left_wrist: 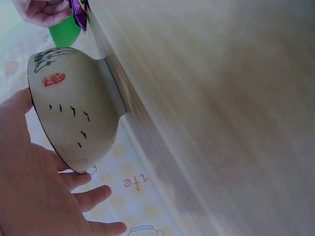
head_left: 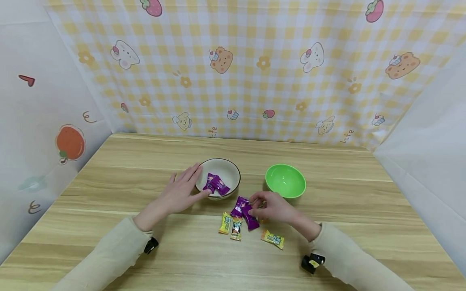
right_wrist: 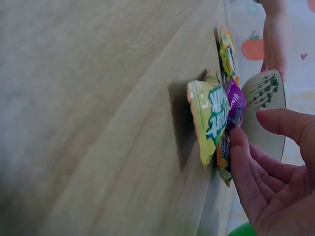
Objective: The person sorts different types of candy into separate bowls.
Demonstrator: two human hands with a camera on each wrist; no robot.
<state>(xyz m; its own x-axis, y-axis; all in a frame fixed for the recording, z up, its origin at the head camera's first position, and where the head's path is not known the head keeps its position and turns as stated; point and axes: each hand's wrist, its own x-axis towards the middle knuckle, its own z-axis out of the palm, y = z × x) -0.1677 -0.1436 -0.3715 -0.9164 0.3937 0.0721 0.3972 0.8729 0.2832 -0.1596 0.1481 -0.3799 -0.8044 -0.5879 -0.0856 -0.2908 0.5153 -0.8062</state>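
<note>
Left hand (head_left: 181, 193): fingers straight and spread, laid against the left outer wall of the white bowl (head_left: 233, 171); nothing gripped. The left wrist view confirms the palm (left_wrist: 29, 187) flat beside the bowl's patterned side (left_wrist: 74, 113).

White bowl: sits on the wooden table (head_left: 109, 190) left of centre, dark rim, upright. Two purple candies (head_left: 216, 184) lie inside, touching each other.

Just near and right of the bowl: a purple candy (head_left: 239, 205) on the table, with a second purple candy (head_left: 250, 217) touching it. The right hand (head_left: 273, 207) has curled fingertips at these purple wrappers; it appears to pinch one, though which one I cannot tell for certain. In the right wrist view the fingers (right_wrist: 251, 177) curl close against the cluster, touching the wrappers.

Near side of the purple pair: a yellow candy (head_left: 225, 223) and a second yellow-green candy (head_left: 236, 229), side by side. Further right, a yellow candy with an orange end (head_left: 273, 239) lies apart, near the right wrist.

Green bowl (head_left: 285, 180): upright, right of the white bowl, just far of the right hand.
</note>
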